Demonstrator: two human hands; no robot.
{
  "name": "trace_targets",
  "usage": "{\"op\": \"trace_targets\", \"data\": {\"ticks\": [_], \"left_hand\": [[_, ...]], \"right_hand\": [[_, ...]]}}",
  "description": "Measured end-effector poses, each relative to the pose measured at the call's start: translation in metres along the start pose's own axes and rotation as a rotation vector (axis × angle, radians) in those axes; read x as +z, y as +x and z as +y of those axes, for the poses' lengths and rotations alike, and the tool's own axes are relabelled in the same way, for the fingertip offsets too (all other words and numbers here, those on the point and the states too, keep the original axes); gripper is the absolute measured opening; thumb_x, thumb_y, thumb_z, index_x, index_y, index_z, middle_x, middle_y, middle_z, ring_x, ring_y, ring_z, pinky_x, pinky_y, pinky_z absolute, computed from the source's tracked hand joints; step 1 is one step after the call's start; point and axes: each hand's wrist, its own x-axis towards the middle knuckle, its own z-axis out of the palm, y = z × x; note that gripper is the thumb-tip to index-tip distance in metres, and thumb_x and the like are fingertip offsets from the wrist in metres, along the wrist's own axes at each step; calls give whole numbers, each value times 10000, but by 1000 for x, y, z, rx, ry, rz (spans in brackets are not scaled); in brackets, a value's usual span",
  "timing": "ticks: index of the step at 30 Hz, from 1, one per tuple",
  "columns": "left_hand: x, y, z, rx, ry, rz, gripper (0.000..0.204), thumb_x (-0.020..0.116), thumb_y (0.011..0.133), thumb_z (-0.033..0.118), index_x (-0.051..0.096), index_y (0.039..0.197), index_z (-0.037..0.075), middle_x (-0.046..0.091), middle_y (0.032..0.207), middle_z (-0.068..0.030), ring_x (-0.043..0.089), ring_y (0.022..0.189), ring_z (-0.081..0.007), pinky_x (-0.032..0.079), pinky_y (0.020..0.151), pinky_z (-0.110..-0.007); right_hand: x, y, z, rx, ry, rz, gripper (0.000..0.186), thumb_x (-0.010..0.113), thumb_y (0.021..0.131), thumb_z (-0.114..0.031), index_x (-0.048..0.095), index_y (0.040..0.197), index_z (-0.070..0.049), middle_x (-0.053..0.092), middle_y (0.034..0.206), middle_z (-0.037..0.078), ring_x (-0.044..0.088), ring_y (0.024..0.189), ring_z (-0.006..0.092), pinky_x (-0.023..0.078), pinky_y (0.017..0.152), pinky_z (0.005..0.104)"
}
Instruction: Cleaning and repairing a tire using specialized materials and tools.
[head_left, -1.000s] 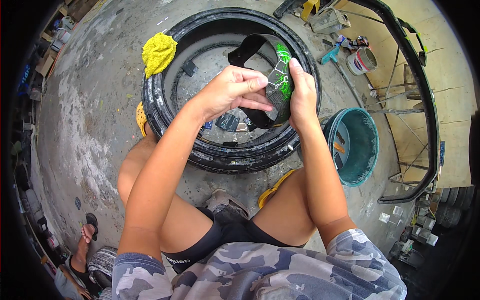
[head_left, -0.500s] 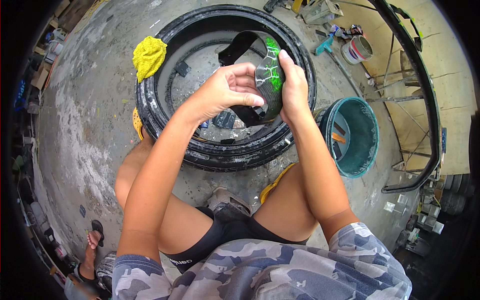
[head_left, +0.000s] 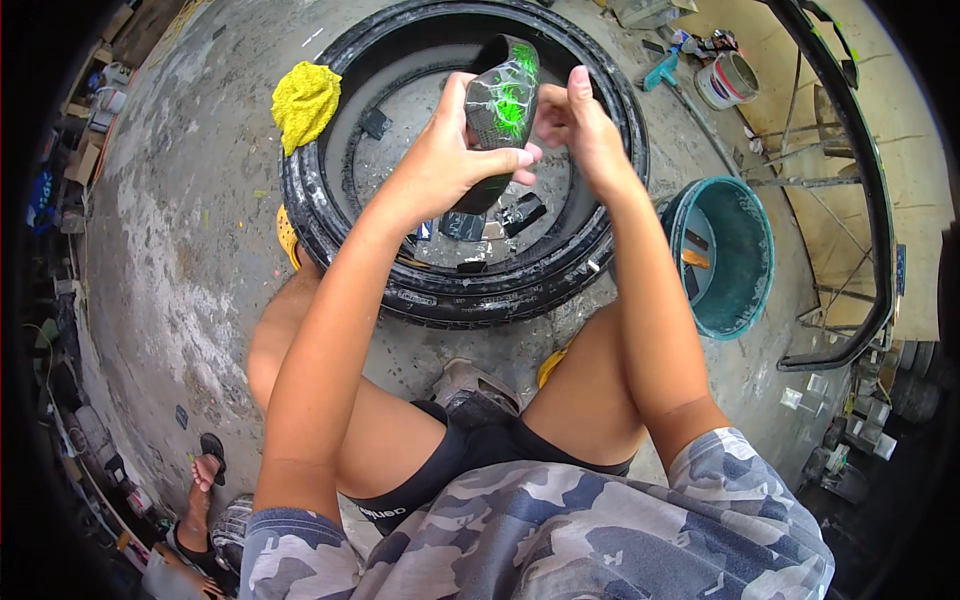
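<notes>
A curved black shell [head_left: 505, 105] with a glossy, textured surface and a green-and-white cracked pattern stands upright over the large black tyre [head_left: 450, 308]. My left hand [head_left: 455, 150] grips its left side and lower end, thumb across the front and fingertips showing past the right edge. To the right of the shell, my right hand [head_left: 592, 140] is open, its thumb raised and fingers loosely bent, seemingly just apart from it. Inside the tyre's ring lie several dark flat pieces [head_left: 522, 213], and another dark piece [head_left: 375, 123] is at the left.
A yellow cloth [head_left: 305, 105] drapes over the tyre's left edge. To the right stand a teal bucket [head_left: 745, 290] with an orange item inside and a small white pail [head_left: 728, 82]. A black curved frame [head_left: 880, 220] rises at far right. Another person's foot [head_left: 207, 468] shows lower left.
My right hand has let go of the shell and moved slightly right. The shell, now in my left hand alone, has shifted up and left and turned its patterned face more toward me.
</notes>
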Motion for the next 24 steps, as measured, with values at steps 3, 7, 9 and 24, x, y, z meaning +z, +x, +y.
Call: {"op": "trace_targets", "data": {"ticks": [3,7,9,24], "left_hand": [[-13,-2,25,-80,131,90,560,699,872,6,334,1294,53,693,922,-144,696,704,-189,578,633,-315],[-38,-12,52,-37,240,333,561,715,851,60,361,1286,54,636,739,-65,556,500,-97,447,418,-250],[-51,-19,59,-25,306,387,656,733,856,113,352,1387,57,623,711,-43,506,465,-69,387,387,-227],[-88,-16,38,-17,722,304,717,752,747,-2,450,1397,-26,577,1268,-105,563,1161,-175,415,1043,-310]], "right_hand": [[-13,6,21,98,-166,47,596,449,1021,-516,722,966,11,651,788,56,574,736,164,462,694,321],[1,23,73,363,-272,-142,343,557,998,-373,705,971,-65,612,802,0,535,690,101,431,613,257],[18,32,111,515,-256,-241,368,587,968,-372,729,957,-33,648,775,50,586,684,153,486,623,319],[140,-16,304,406,-929,-1224,356,799,770,-216,734,1062,-22,718,1106,194,671,1096,368,545,910,447]]}}
